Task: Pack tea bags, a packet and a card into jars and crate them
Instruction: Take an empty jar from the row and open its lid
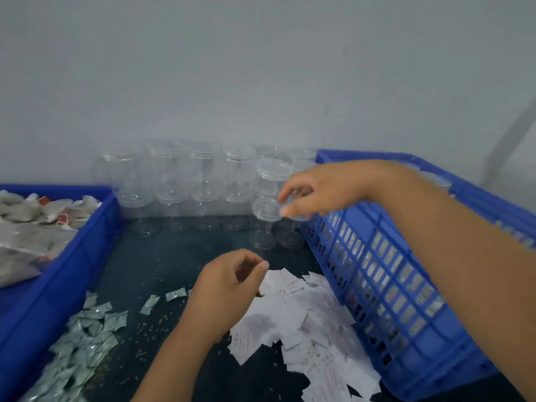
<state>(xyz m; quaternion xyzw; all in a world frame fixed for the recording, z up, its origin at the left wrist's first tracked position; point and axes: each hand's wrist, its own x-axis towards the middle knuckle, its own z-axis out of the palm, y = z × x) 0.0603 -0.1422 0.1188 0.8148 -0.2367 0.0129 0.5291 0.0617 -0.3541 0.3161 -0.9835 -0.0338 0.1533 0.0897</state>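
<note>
Right hand (316, 192), spread, empty, beside jar (271, 175); left hand (226, 282) loosely curled, empty, over cards (295, 320).

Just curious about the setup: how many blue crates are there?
2: a solid crate at left holding tea bags, a slatted crate at right. Others may be out of view.

I read the jars (203, 181) as clear glossy plastic; the crate (406, 285) and bin (66, 265) as smooth blue plastic; the cards (290, 323) as matt white paper; the packets (84, 340) as shiny crinkled film.
</note>
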